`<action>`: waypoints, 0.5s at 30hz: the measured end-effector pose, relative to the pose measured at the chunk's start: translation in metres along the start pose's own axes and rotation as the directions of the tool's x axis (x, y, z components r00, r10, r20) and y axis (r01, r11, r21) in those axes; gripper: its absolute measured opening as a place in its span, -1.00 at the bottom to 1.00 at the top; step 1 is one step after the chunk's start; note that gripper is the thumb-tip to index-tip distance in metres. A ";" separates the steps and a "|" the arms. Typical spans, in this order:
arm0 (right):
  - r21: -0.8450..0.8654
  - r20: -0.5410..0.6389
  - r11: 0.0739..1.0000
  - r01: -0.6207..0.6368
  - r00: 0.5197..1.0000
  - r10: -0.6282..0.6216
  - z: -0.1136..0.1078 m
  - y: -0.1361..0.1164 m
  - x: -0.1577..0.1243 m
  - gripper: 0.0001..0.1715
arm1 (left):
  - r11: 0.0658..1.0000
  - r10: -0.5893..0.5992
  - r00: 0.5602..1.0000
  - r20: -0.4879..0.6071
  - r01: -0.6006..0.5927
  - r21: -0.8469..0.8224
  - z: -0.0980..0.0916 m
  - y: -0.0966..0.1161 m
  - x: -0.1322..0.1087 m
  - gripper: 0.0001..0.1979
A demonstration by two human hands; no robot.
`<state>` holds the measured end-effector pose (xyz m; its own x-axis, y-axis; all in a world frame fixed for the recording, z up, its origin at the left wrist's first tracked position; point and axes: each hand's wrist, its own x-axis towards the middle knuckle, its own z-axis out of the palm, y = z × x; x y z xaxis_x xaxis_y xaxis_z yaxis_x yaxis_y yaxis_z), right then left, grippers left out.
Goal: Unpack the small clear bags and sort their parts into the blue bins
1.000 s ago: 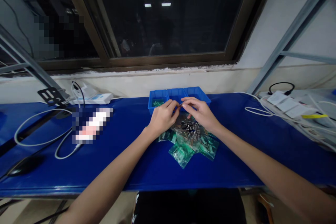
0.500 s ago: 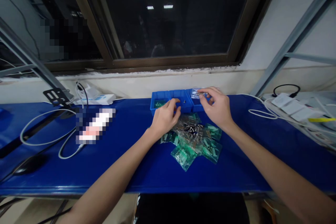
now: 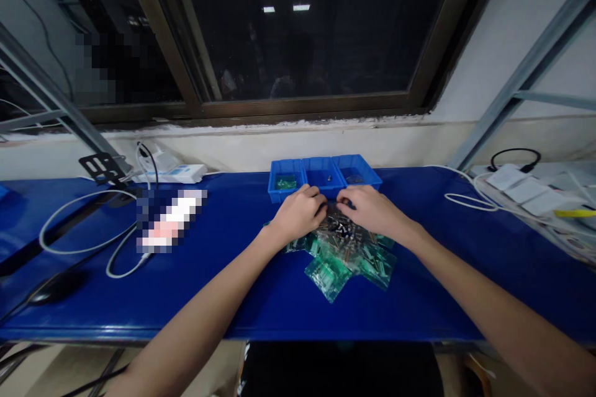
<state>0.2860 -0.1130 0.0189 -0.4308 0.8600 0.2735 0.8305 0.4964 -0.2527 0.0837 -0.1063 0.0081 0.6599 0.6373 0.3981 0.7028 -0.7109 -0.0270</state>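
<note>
My left hand [image 3: 300, 216] is over the upper left edge of a pile of small bags, its fingers curled in. Just across from it, my right hand [image 3: 372, 209] has fingers bent and thumb drawn together at the top of the pile. Whatever either hand pinches is hidden. The pile has green-tinted bags [image 3: 329, 274] of pale slim parts around loose small metal pieces [image 3: 342, 229]. Behind the hands stand three joined blue bins: the left bin [image 3: 274, 186] holds a green bag, the middle bin [image 3: 316, 180] a small metal piece, the right bin [image 3: 372, 177] a clear bag.
On the blue table [image 3: 223, 279] a blurred-out bright object [image 3: 174, 220] lies to the left with a white cable. A power strip [image 3: 184, 172] and a black bracket [image 3: 102, 167] are behind it. White adapters [image 3: 521, 186] and cables crowd the right. Metal posts [image 3: 503, 87] flank the window.
My right hand has left the right bin and moved down and left to the pile. The clear bag it held now lies in that bin. My left hand has shifted slightly right and down.
</note>
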 end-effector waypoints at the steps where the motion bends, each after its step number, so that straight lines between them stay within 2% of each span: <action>1: -0.036 0.037 0.999 -0.002 0.999 0.003 0.003 -0.001 -0.001 -0.81 | 1.000 -0.002 1.000 0.008 0.002 0.007 0.000 0.000 0.000 -0.73; 4: -0.083 0.099 0.996 -0.012 0.995 0.021 0.009 -0.002 -0.004 -0.73 | 0.999 -0.003 0.999 0.032 0.002 0.032 -0.001 -0.001 0.000 -0.72; 9: -0.018 0.164 0.999 0.037 0.986 -0.033 0.009 0.004 -0.003 -0.72 | 0.999 -0.004 0.999 0.039 0.002 0.049 0.000 -0.001 -0.001 -0.73; 15: 0.111 0.108 0.994 0.022 0.994 -0.034 0.013 0.013 0.001 -0.86 | 0.999 -0.001 1.000 0.027 -0.001 0.048 0.000 -0.001 -0.001 -0.74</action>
<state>0.2916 -0.1039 0.0034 -0.4946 0.8501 0.1805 0.7763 0.5256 -0.3479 0.0826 -0.1061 0.0083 0.6662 0.6456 0.3733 0.7145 -0.6959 -0.0716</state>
